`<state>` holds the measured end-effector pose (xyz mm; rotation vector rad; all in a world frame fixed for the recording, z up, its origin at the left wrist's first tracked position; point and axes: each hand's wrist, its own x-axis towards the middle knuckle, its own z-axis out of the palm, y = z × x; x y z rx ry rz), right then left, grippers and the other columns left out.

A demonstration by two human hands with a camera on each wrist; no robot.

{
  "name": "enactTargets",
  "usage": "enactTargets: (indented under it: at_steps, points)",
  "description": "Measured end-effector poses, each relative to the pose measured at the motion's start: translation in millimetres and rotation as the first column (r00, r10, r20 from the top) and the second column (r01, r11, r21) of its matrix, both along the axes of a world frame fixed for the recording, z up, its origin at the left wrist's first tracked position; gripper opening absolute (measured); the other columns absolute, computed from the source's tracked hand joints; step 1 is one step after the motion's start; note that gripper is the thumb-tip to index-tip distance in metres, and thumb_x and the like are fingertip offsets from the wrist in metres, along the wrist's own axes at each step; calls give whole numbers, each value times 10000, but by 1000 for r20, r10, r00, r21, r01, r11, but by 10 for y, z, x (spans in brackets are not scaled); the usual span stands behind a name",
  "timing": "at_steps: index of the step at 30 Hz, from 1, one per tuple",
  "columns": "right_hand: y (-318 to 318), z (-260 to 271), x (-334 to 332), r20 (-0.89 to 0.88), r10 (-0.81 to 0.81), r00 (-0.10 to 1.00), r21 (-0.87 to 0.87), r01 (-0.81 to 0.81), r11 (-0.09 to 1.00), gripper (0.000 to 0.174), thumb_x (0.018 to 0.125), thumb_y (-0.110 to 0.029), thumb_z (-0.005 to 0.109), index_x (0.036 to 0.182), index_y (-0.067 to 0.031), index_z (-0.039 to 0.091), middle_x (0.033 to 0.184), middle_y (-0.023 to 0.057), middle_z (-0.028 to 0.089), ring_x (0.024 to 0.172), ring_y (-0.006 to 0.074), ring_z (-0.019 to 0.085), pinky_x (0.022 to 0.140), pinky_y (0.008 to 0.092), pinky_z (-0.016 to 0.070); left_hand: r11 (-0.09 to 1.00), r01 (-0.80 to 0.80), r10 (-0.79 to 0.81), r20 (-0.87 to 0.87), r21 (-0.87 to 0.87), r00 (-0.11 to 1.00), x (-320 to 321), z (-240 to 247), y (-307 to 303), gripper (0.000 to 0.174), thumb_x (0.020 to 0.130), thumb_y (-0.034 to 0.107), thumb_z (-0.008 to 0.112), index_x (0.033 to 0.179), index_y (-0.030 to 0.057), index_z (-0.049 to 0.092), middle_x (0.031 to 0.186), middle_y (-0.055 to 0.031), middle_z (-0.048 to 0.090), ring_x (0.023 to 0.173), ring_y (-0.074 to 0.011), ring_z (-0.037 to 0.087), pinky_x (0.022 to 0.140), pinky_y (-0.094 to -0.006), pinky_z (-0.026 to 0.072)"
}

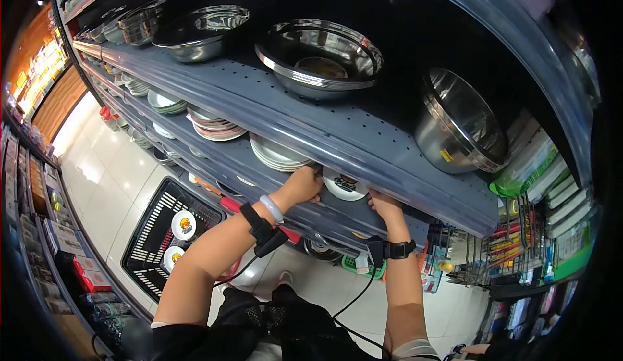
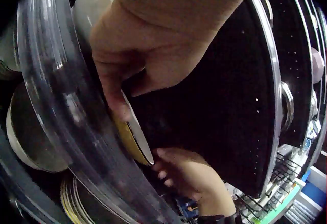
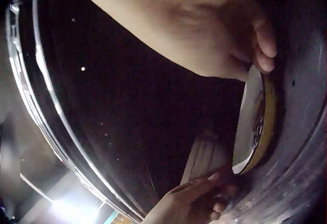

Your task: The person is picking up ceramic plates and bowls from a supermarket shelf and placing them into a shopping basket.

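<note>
A shallow round dish [image 1: 345, 184], white inside with a printed picture and dark lettering, is held between both hands at a lower shelf. Its yellow outside and thin dark rim show in the side views. My left hand [image 1: 304, 186] pinches one edge, fingers bent over the rim [image 2: 134, 124]. On the opposite edge my right hand [image 1: 385, 205] grips, its fingertips [image 3: 264, 63] curled at the rim. Close to the left hand stands a stack of white plates [image 1: 276, 152]. The shelf lip above hides part of the dish's far side.
Overhead, the upper shelf's clear front strip [image 1: 272, 124] spans the hands, with steel bowls [image 1: 324, 62] and a deep steel pot [image 1: 454, 127] behind it. A black shopping basket [image 1: 139, 231] with two printed white dishes [image 1: 183, 225] stands on the floor left. Wire racks [image 1: 464, 250] are at right.
</note>
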<state>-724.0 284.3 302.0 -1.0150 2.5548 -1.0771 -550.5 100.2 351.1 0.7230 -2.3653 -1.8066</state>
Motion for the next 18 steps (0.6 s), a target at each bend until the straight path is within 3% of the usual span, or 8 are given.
enactTargets:
  at_steps: [2,3,4,6,9,13,16,18]
  points:
    - [-100,172,81,374,-111,921,156,55,986,331,858,-322,507,787,-6,575,652,43,578,509,99,547,452,232,443,993,-55,57,-25,105,998,-37,55,73,255,859,59,448,1088,-52,450,717,-106,568,501,-146,576,459,-252,521]
    - [-121,296,154,400,-94,912,140,41,989,332,870,-313,486,812,4,567,646,57,573,505,107,549,447,233,450,995,-67,72,-73,68,995,-59,18,86,269,824,35,432,1045,-111,482,732,-182,598,497,-198,607,453,-278,537]
    - [-130,243,131,401,-92,911,140,38,989,332,870,-313,486,812,4,567,646,57,573,505,107,549,447,233,450,995,-70,75,-71,68,995,-83,-20,87,269,824,35,432,1045,-111,482,732,-182,598,497,-198,607,453,-278,537]
    - [-146,123,111,469,-49,882,-45,79,996,324,880,-297,464,855,14,552,634,76,561,494,117,545,434,227,447,997,-68,72,-110,35,991,-106,-93,89,296,811,17,437,1081,-101,458,713,-171,599,509,-196,611,458,-278,532]
    - [-159,107,106,511,-71,856,-81,131,988,297,882,-256,462,908,29,542,621,95,548,486,123,540,418,223,440,991,-71,83,-108,117,991,-91,-153,95,312,832,42,496,1119,-32,399,712,-95,551,516,-145,573,477,-251,523]
    - [-33,247,271,460,-59,886,-116,126,985,249,868,-197,484,922,40,540,621,96,547,470,123,530,407,227,435,989,-96,108,-108,110,988,124,-51,204,335,825,35,511,1130,-21,383,707,-80,551,545,-145,584,495,-249,516]
    - [86,615,571,420,-39,907,-131,104,986,217,846,-131,501,960,53,516,611,78,546,459,115,519,401,223,424,966,-127,168,-176,224,970,457,152,330,370,814,50,518,1128,-41,344,682,-95,569,551,-160,600,509,-270,519]
    - [129,838,820,433,78,898,-178,1,984,196,835,-82,497,977,54,492,600,51,546,456,94,508,403,207,413,927,-36,136,-243,374,961,728,139,372,440,827,79,537,1180,-18,291,678,-76,550,562,-135,583,523,-251,510]
